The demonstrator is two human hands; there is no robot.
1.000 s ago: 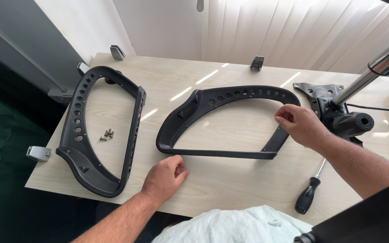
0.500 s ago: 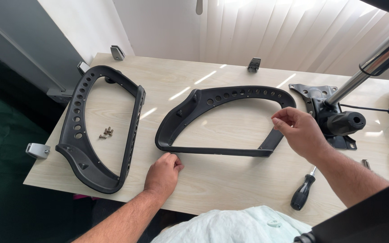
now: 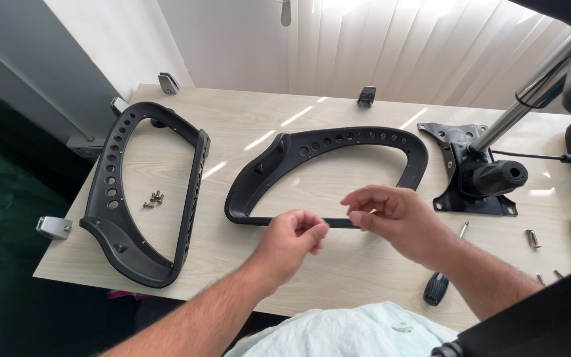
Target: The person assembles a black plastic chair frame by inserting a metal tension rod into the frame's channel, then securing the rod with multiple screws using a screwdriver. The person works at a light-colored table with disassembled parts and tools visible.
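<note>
A black armrest frame point(image 3: 141, 192) lies flat at nine o'clock, small screws point(image 3: 154, 197) inside its loop. The left hand point(image 3: 293, 241) and right hand point(image 3: 391, 218), fingers curled and pinching, meet over the lower bar of the middle frame point(image 3: 338, 142); whether they grip anything I cannot tell. A moment ago they were apart at its ends. The chair base plate point(image 3: 474, 168) sits at three o'clock.

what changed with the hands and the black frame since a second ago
Both hands left the ends of the middle black frame and came together over its straight lower bar: the left hand moved up and right, the right hand moved left. Whether either touches the bar is unclear. The left frame, the screws and the screwdriver stayed put.
</note>
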